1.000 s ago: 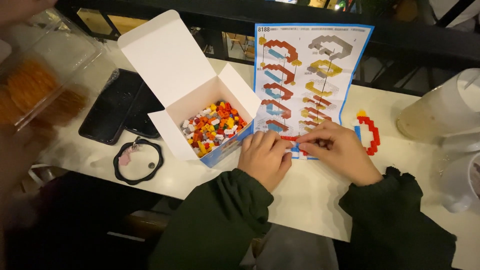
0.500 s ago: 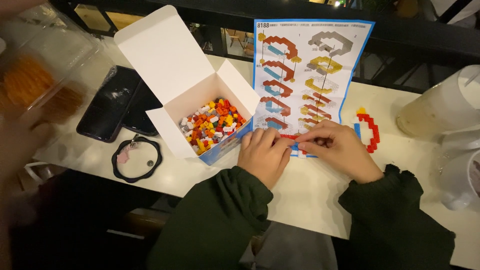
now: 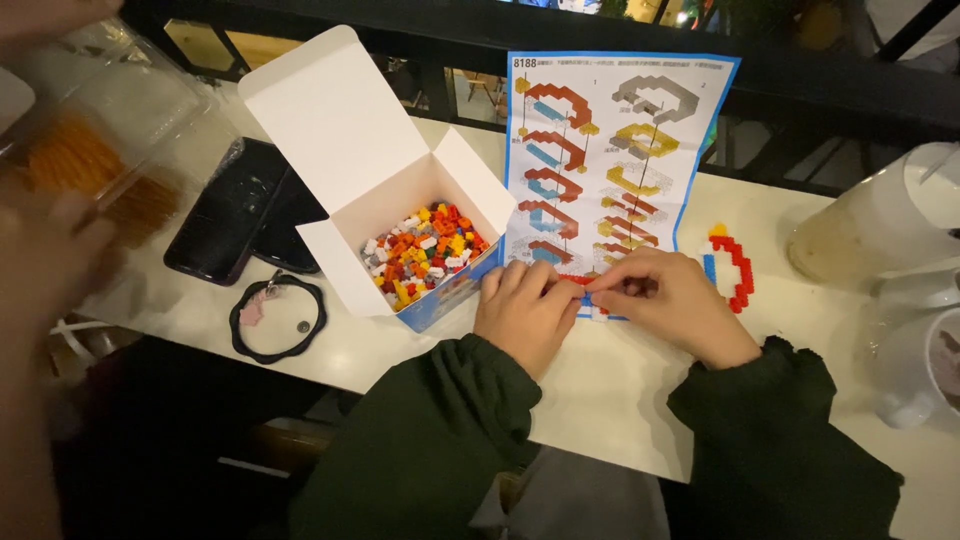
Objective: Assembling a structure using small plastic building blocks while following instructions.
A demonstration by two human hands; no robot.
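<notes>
A short red brick strip is pinched between the left hand and the right hand, whose fingertips are brought together over the lower edge of an instruction sheet laid on the white table. Both hands are closed on the strip, thumbs and forefingers meeting from either side; both forearms are covered by dark green sleeves. Just beyond the left hand's knuckles, an open white cardboard box is seen, its lid flipped up and its floor covered with small red, orange, yellow, white and grey bricks. Past the right hand's far side, a curved piece built of red, blue and yellow bricks is laid flat on the table. Well out from the left hand, a dark phone and a black looped cord are set near the table's edge. A pale lidded cup stands well beyond the right hand.
</notes>
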